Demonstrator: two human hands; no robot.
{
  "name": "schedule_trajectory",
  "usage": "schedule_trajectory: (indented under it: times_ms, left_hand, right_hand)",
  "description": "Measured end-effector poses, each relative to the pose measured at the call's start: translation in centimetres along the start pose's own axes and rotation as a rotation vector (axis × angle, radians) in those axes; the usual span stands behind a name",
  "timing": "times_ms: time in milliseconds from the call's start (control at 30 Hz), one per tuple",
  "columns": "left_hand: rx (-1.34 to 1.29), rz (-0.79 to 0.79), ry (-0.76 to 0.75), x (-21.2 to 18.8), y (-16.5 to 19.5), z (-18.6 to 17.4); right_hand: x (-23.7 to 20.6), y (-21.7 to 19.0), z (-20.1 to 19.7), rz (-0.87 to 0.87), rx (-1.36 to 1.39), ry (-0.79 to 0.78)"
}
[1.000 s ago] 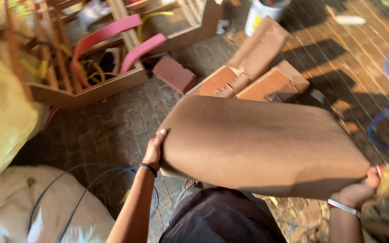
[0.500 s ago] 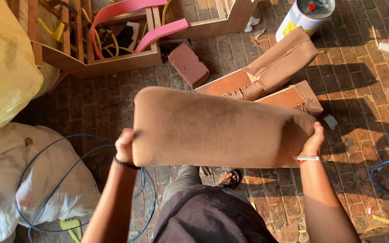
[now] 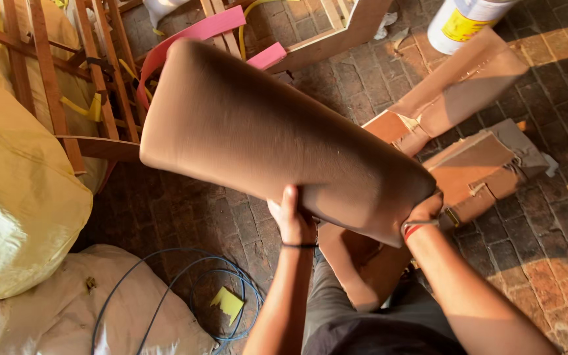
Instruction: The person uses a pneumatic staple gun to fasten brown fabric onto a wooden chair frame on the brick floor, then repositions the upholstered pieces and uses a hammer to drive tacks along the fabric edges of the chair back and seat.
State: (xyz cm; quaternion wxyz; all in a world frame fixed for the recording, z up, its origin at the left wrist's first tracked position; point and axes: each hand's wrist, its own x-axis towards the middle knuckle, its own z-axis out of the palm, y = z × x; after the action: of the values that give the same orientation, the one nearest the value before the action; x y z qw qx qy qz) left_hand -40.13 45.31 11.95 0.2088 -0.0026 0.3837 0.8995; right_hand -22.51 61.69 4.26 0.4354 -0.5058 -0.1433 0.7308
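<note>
The floor (image 3: 534, 217) is brick paving, lying in warm slanting light with long shadows. A brown cushion (image 3: 277, 131) is being held up over it, and everything else is placed around that cushion: a wooden frame (image 3: 93, 85) with pink strips (image 3: 198, 29) is standing behind its far left end, a yellow sack (image 3: 14, 190) is bulging to its left, a white sack (image 3: 54, 309) with a blue cable (image 3: 185, 276) looping over it is lying below its left end, brown padded pieces (image 3: 474, 164) are lying to its right, and a white tub (image 3: 461, 23) is sitting beyond those at the top.

The cushion is hanging in the air, tilted, its far end high at the upper left and its near end low at the right. The left hand (image 3: 292, 220) is gripping the lower edge from beneath, thumb up on the face, the other fingers hidden behind the cushion. The right hand (image 3: 422, 210) is clutching the low right corner, fingers curled round the edge; a red band is showing on that wrist.

Half a second ago the cushion was being held almost level, a hand at each end. Now it is slanting away to the upper left, both hands are sitting close together at its near end, and the left hand has shifted in from the far end
</note>
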Motion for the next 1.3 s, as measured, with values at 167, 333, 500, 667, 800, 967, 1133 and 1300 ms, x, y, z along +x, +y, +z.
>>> schedule_trajectory:
  times_ms: [167,333,500,667,800,967,1133,1300]
  left_hand:
    - [0.198,-0.067,0.068,8.9,-1.9,3.7]
    - [0.343,-0.135,-0.024,7.4,-4.4,8.7]
    - [0.34,-0.261,-0.229,7.1,-6.7,10.4]
    - [0.207,-0.202,-0.138,7.7,-14.6,7.8]
    - [0.059,-0.235,-0.17,7.3,-18.6,2.9]
    - [-0.224,-0.34,0.38,9.1,-20.2,-3.3]
    - [-0.343,-0.134,0.416,8.6,-18.9,-11.3]
    - [0.1,-0.573,0.074,9.8,-12.3,-19.4]
  right_hand:
    - [2.2,4.4,3.6,-0.022,-0.022,0.066]
    - [7.5,4.1,1.9,-0.003,-0.073,0.036]
    - [15.2,-3.8,-5.3,-0.081,-0.174,0.039]
    - [21.5,-8.9,-9.5,-0.135,-0.235,0.033]
    - [26.0,-11.3,-10.1,-0.168,-0.269,-0.008]
    - [29.3,-11.5,-11.0,-0.238,-0.275,-0.044]
    - [31.2,-8.9,-14.6,-0.429,-0.174,-0.251]
    - [32.6,-11.8,-18.7,-0.474,-0.155,-0.451]
